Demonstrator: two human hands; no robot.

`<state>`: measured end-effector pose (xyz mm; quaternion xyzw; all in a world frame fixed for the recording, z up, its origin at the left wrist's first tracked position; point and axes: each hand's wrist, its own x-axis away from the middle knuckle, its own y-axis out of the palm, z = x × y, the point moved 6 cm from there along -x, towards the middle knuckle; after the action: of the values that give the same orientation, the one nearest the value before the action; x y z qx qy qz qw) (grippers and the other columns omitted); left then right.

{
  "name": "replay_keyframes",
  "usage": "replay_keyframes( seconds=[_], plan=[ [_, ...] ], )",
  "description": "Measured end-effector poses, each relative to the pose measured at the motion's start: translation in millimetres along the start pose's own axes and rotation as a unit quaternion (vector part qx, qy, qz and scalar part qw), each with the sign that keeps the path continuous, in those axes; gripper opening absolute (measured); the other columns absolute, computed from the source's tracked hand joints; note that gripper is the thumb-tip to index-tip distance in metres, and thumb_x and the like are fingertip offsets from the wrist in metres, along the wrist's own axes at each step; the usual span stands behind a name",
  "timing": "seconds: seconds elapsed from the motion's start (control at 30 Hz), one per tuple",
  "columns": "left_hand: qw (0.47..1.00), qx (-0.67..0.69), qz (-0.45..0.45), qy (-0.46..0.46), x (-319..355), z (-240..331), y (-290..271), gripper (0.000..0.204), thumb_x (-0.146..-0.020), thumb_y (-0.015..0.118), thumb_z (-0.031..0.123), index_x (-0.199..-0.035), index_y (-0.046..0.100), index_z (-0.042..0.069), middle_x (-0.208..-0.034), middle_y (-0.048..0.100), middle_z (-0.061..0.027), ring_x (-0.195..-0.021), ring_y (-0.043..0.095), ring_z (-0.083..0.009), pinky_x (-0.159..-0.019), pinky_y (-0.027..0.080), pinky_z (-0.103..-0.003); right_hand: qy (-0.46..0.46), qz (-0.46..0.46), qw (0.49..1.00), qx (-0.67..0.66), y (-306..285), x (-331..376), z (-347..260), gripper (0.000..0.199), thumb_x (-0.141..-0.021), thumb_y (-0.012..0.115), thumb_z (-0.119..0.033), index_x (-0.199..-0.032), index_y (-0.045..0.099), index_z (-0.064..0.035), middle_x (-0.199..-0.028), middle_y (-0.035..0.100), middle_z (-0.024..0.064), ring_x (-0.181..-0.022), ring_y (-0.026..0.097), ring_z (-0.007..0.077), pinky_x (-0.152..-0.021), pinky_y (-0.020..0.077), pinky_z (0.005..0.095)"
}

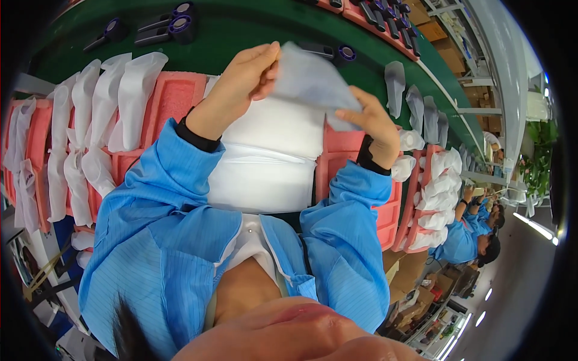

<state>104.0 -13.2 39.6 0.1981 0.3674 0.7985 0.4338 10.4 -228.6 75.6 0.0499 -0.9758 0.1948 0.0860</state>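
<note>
pouch (310, 81): grey-white, up between your hands, above the surface (241, 27)
left hand (250, 75): pinching its left edge
right hand (373, 120): pinching its lower right corner
axis: runs left-right, both hands equally near

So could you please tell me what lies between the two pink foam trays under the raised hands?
In the head view, a stack of white sheets fills the stretch between the left pink tray and the right pink tray.
</note>
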Motion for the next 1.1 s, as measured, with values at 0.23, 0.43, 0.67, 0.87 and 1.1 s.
replay_keyframes(
  seconds=[0.23,0.43,0.67,0.87,1.1],
  plan=[
    [0.775,-0.558,0.089,0.285,-6.5,-31.7,43.9,0.022,-0.087,0.066,0.024,-0.094,0.056,0.006,-0.08,0.054,-0.0071,-0.072,0.056,-0.0174,-0.057,0.045,-0.029,0.151,0.401,0.822,0.375,-135.0,-40.2,136.0,0.049,-0.078,0.07,-0.023,-0.118,0.054,-0.0003,-0.098,0.066,0.0208,-0.091,0.063,0.0392,-0.081,0.0498,0.0424],
    [0.583,-0.784,0.046,0.207,3.6,-82.4,48.1,0.027,-0.076,0.073,0.025,-0.093,0.061,0.008,-0.093,0.055,-0.0107,-0.084,0.056,-0.0253,-0.07,0.048,-0.035,0.126,0.489,0.69,0.519,-99.5,-54.3,121.3,0.06,-0.073,0.068,-0.015,-0.126,0.047,0.0038,-0.116,0.059,0.0254,-0.107,0.056,0.0443,-0.092,0.0465,0.0445],
    [0.579,-0.777,0.066,0.238,-1.7,-90.0,43.2,0.02,-0.075,0.073,0.024,-0.084,0.062,0.009,-0.088,0.055,-0.0079,-0.08,0.054,-0.0251,-0.068,0.047,-0.034,0.025,0.362,0.929,0.077,-94.4,-114.3,136.0,0.075,-0.058,0.075,-0.003,-0.127,0.047,0.0042,-0.116,0.059,0.0139,-0.101,0.059,0.0244,-0.095,0.0458,0.0392],
    [0.723,-0.663,0.079,0.177,-4.3,-66.6,37.2,0.013,-0.078,0.072,0.017,-0.081,0.063,0.007,-0.082,0.056,-0.0063,-0.074,0.056,-0.022,-0.064,0.047,-0.031,0.094,0.256,0.961,-0.055,-70.8,-92.1,118.8,0.07,-0.06,0.075,0.001,-0.124,0.047,0.002,-0.108,0.057,0.0106,-0.09,0.06,0.0195,-0.082,0.0512,0.0341],
    [0.87,-0.461,0.068,0.159,-10.4,-19.4,18.8,0.011,-0.083,0.069,0.016,-0.085,0.066,0.006,-0.077,0.062,-0.0029,-0.063,0.054,-0.0123,-0.058,0.044,-0.025,-0.124,0.326,0.928,-0.134,-58.4,10.6,-12.8,0.056,-0.063,0.07,0.004,-0.114,0.047,0.0018,-0.101,0.056,0.0125,-0.078,0.058,0.0196,-0.058,0.0507,0.0282]
  ],
)
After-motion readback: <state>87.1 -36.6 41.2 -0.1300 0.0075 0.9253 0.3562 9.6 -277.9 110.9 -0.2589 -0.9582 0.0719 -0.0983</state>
